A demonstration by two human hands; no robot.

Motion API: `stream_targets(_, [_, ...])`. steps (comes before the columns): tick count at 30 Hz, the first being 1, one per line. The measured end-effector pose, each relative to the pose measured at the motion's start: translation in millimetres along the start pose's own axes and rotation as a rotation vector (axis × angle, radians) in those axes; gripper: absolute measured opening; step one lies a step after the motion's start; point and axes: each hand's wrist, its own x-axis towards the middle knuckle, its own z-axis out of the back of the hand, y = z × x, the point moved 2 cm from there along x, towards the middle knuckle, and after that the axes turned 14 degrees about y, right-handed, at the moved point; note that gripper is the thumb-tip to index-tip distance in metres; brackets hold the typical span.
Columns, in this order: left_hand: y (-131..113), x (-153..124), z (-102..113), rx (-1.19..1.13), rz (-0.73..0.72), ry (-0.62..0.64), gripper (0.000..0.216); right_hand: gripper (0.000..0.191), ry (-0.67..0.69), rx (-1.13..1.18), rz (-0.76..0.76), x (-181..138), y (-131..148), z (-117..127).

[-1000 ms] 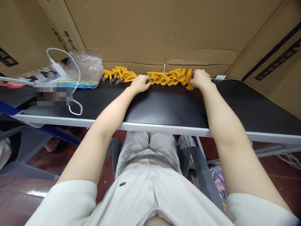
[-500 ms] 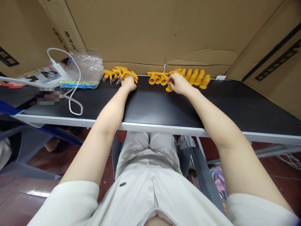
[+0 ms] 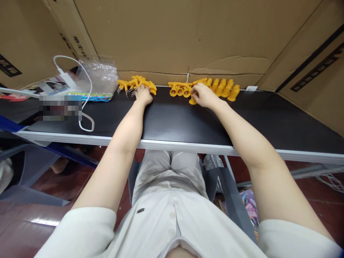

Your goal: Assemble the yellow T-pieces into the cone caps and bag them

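Note:
Orange plastic parts lie along the far edge of a black table point(image 3: 172, 122). A pile of T-shaped handles with metal screws point(image 3: 134, 84) is on the left. My left hand point(image 3: 143, 95) rests on that pile, fingers curled over a piece I cannot make out. In the middle sits a group of funnel-shaped orange caps point(image 3: 179, 89), and a row of the same caps point(image 3: 224, 87) lies to the right. Between these two groups, my right hand point(image 3: 202, 95) closes on one orange cap point(image 3: 192, 101).
Cardboard sheets point(image 3: 166, 36) wall the table's back and right side. At the left are a clear plastic bag point(image 3: 98, 77) on a colourful pack, a white charger and cable point(image 3: 80, 107), and papers. Chairs and clutter sit below the table.
My right hand moved left from the right end of the caps, leaving a tidy row behind it. My left hand moved left from the caps onto the T-handle pile.

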Motion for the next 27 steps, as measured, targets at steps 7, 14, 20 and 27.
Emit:
stream_targets(7, [11, 11, -4, -0.113, -0.047, 0.023, 0.074, 0.023, -0.033, -0.041, 0.081, 10, -16, -8])
stream_targets(14, [3, 3, -4, -0.178, 0.075, 0.033, 0.097, 0.025, -0.049, -0.054, 0.105, 13, -22, -11])
stream_targets(20, [3, 1, -3, -0.159, 0.044, 0.041, 0.073, 0.029, -0.039, -0.047, 0.093, 13, -24, -12])
stream_targets(27, [8, 13, -1, -0.427, -0.016, -0.138, 0.049, 0.032, -0.074, 0.018, 0.126, 14, -23, -20])
